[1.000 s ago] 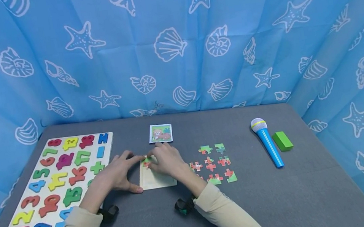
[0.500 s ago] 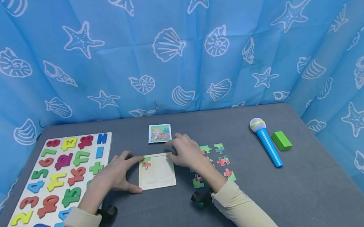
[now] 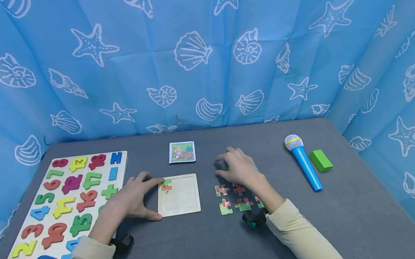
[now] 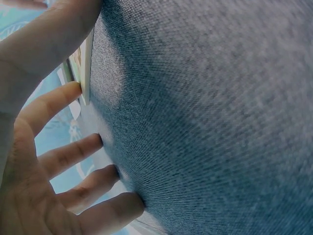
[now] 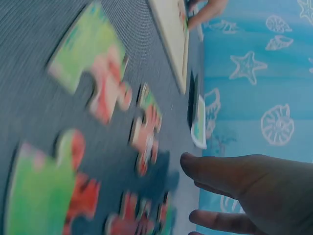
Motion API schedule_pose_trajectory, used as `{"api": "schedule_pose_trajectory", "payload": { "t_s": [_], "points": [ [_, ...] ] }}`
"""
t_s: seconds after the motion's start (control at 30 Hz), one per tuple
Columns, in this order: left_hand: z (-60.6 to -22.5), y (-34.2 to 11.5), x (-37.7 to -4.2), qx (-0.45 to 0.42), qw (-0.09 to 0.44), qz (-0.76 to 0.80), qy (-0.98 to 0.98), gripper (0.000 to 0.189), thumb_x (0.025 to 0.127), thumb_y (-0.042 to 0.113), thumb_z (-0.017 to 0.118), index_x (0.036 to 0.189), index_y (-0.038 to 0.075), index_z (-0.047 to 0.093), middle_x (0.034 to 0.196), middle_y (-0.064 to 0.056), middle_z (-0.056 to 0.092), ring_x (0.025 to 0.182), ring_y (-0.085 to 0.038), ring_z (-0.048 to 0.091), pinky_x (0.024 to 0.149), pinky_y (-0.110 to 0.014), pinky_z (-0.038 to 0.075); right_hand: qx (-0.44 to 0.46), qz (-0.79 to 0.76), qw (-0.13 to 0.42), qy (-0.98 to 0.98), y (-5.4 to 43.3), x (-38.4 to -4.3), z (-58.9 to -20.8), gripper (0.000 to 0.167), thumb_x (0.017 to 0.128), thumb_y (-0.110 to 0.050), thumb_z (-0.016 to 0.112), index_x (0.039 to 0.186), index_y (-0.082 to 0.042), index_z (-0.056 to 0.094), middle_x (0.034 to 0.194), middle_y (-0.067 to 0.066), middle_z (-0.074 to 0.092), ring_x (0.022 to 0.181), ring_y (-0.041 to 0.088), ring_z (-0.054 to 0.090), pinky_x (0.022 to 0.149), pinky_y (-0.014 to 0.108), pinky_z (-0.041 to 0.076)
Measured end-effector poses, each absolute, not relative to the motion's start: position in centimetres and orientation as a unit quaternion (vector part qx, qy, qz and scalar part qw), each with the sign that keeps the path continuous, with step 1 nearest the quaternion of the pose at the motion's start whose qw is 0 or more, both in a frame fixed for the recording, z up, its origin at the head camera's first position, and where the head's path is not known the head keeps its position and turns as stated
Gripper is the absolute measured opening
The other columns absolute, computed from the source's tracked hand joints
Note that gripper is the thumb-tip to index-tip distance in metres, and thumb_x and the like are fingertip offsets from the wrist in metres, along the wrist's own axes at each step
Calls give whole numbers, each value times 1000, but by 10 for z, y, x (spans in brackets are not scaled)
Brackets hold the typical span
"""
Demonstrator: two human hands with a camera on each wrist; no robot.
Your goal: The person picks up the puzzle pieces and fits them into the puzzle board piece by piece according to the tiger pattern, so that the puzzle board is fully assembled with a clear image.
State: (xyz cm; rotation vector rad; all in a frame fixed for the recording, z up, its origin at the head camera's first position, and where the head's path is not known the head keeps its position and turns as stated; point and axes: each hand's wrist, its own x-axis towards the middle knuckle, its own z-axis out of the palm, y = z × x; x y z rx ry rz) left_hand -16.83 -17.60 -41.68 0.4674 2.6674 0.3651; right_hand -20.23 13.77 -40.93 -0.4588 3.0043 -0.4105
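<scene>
A small wooden puzzle tray (image 3: pixel 181 212) lies mid-table with one puzzle piece (image 3: pixel 167 186) in its top left corner. At the tray's left side is my left hand (image 3: pixel 134 200), thumb and index finger spread to its two left corners. In the left wrist view the index fingertip touches the tray edge (image 4: pixel 87 73), and the other fingers (image 4: pixel 78 188) are spread with their tips down at the cloth. My right hand (image 3: pixel 241 169) hovers over loose puzzle pieces (image 3: pixel 225 206), hiding some of them. Its fingers (image 5: pixel 220 169) are extended with nothing between them.
A picture card (image 3: pixel 181 152) lies behind the tray. On the left is a number board (image 3: pixel 28 234) with coloured numerals. A blue toy microphone (image 3: pixel 307 169) and a green block (image 3: pixel 321 161) lie to the right. A blue shell-patterned curtain (image 3: pixel 201 82) hangs behind the table.
My right hand has left the puzzle piece in the tray's corner and moved right, over the loose pieces. My left hand has stayed at the tray's left side.
</scene>
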Motion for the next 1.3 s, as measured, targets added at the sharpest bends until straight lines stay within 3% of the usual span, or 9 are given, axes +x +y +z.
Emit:
{"api": "schedule_pose_trajectory", "payload": {
  "t_s": [0.27,0.57,1.3],
  "points": [
    [-417,-176,-168,166,203,130,956,100,69,55,91,153,25,46,157,-20,38,136,-47,42,99,-69,46,-126,-144,82,978,163,-201,-412,40,92,-32,76,128,-13,72,126,16,65,117,38,60,87,57,55],
    [-418,-176,-169,165,204,130,956,100,69,56,91,153,25,46,157,-20,38,135,-46,43,99,-68,47,-132,-158,110,972,169,-199,-410,36,92,-31,77,122,-11,75,117,13,68,112,33,62,86,52,55],
    [-418,-176,-169,160,208,127,957,99,69,56,90,153,27,46,157,-20,38,134,-46,43,98,-69,47,-160,-170,79,969,164,-198,-414,28,94,-27,73,117,-11,77,112,11,70,108,30,63,88,50,55]
  ]
}}
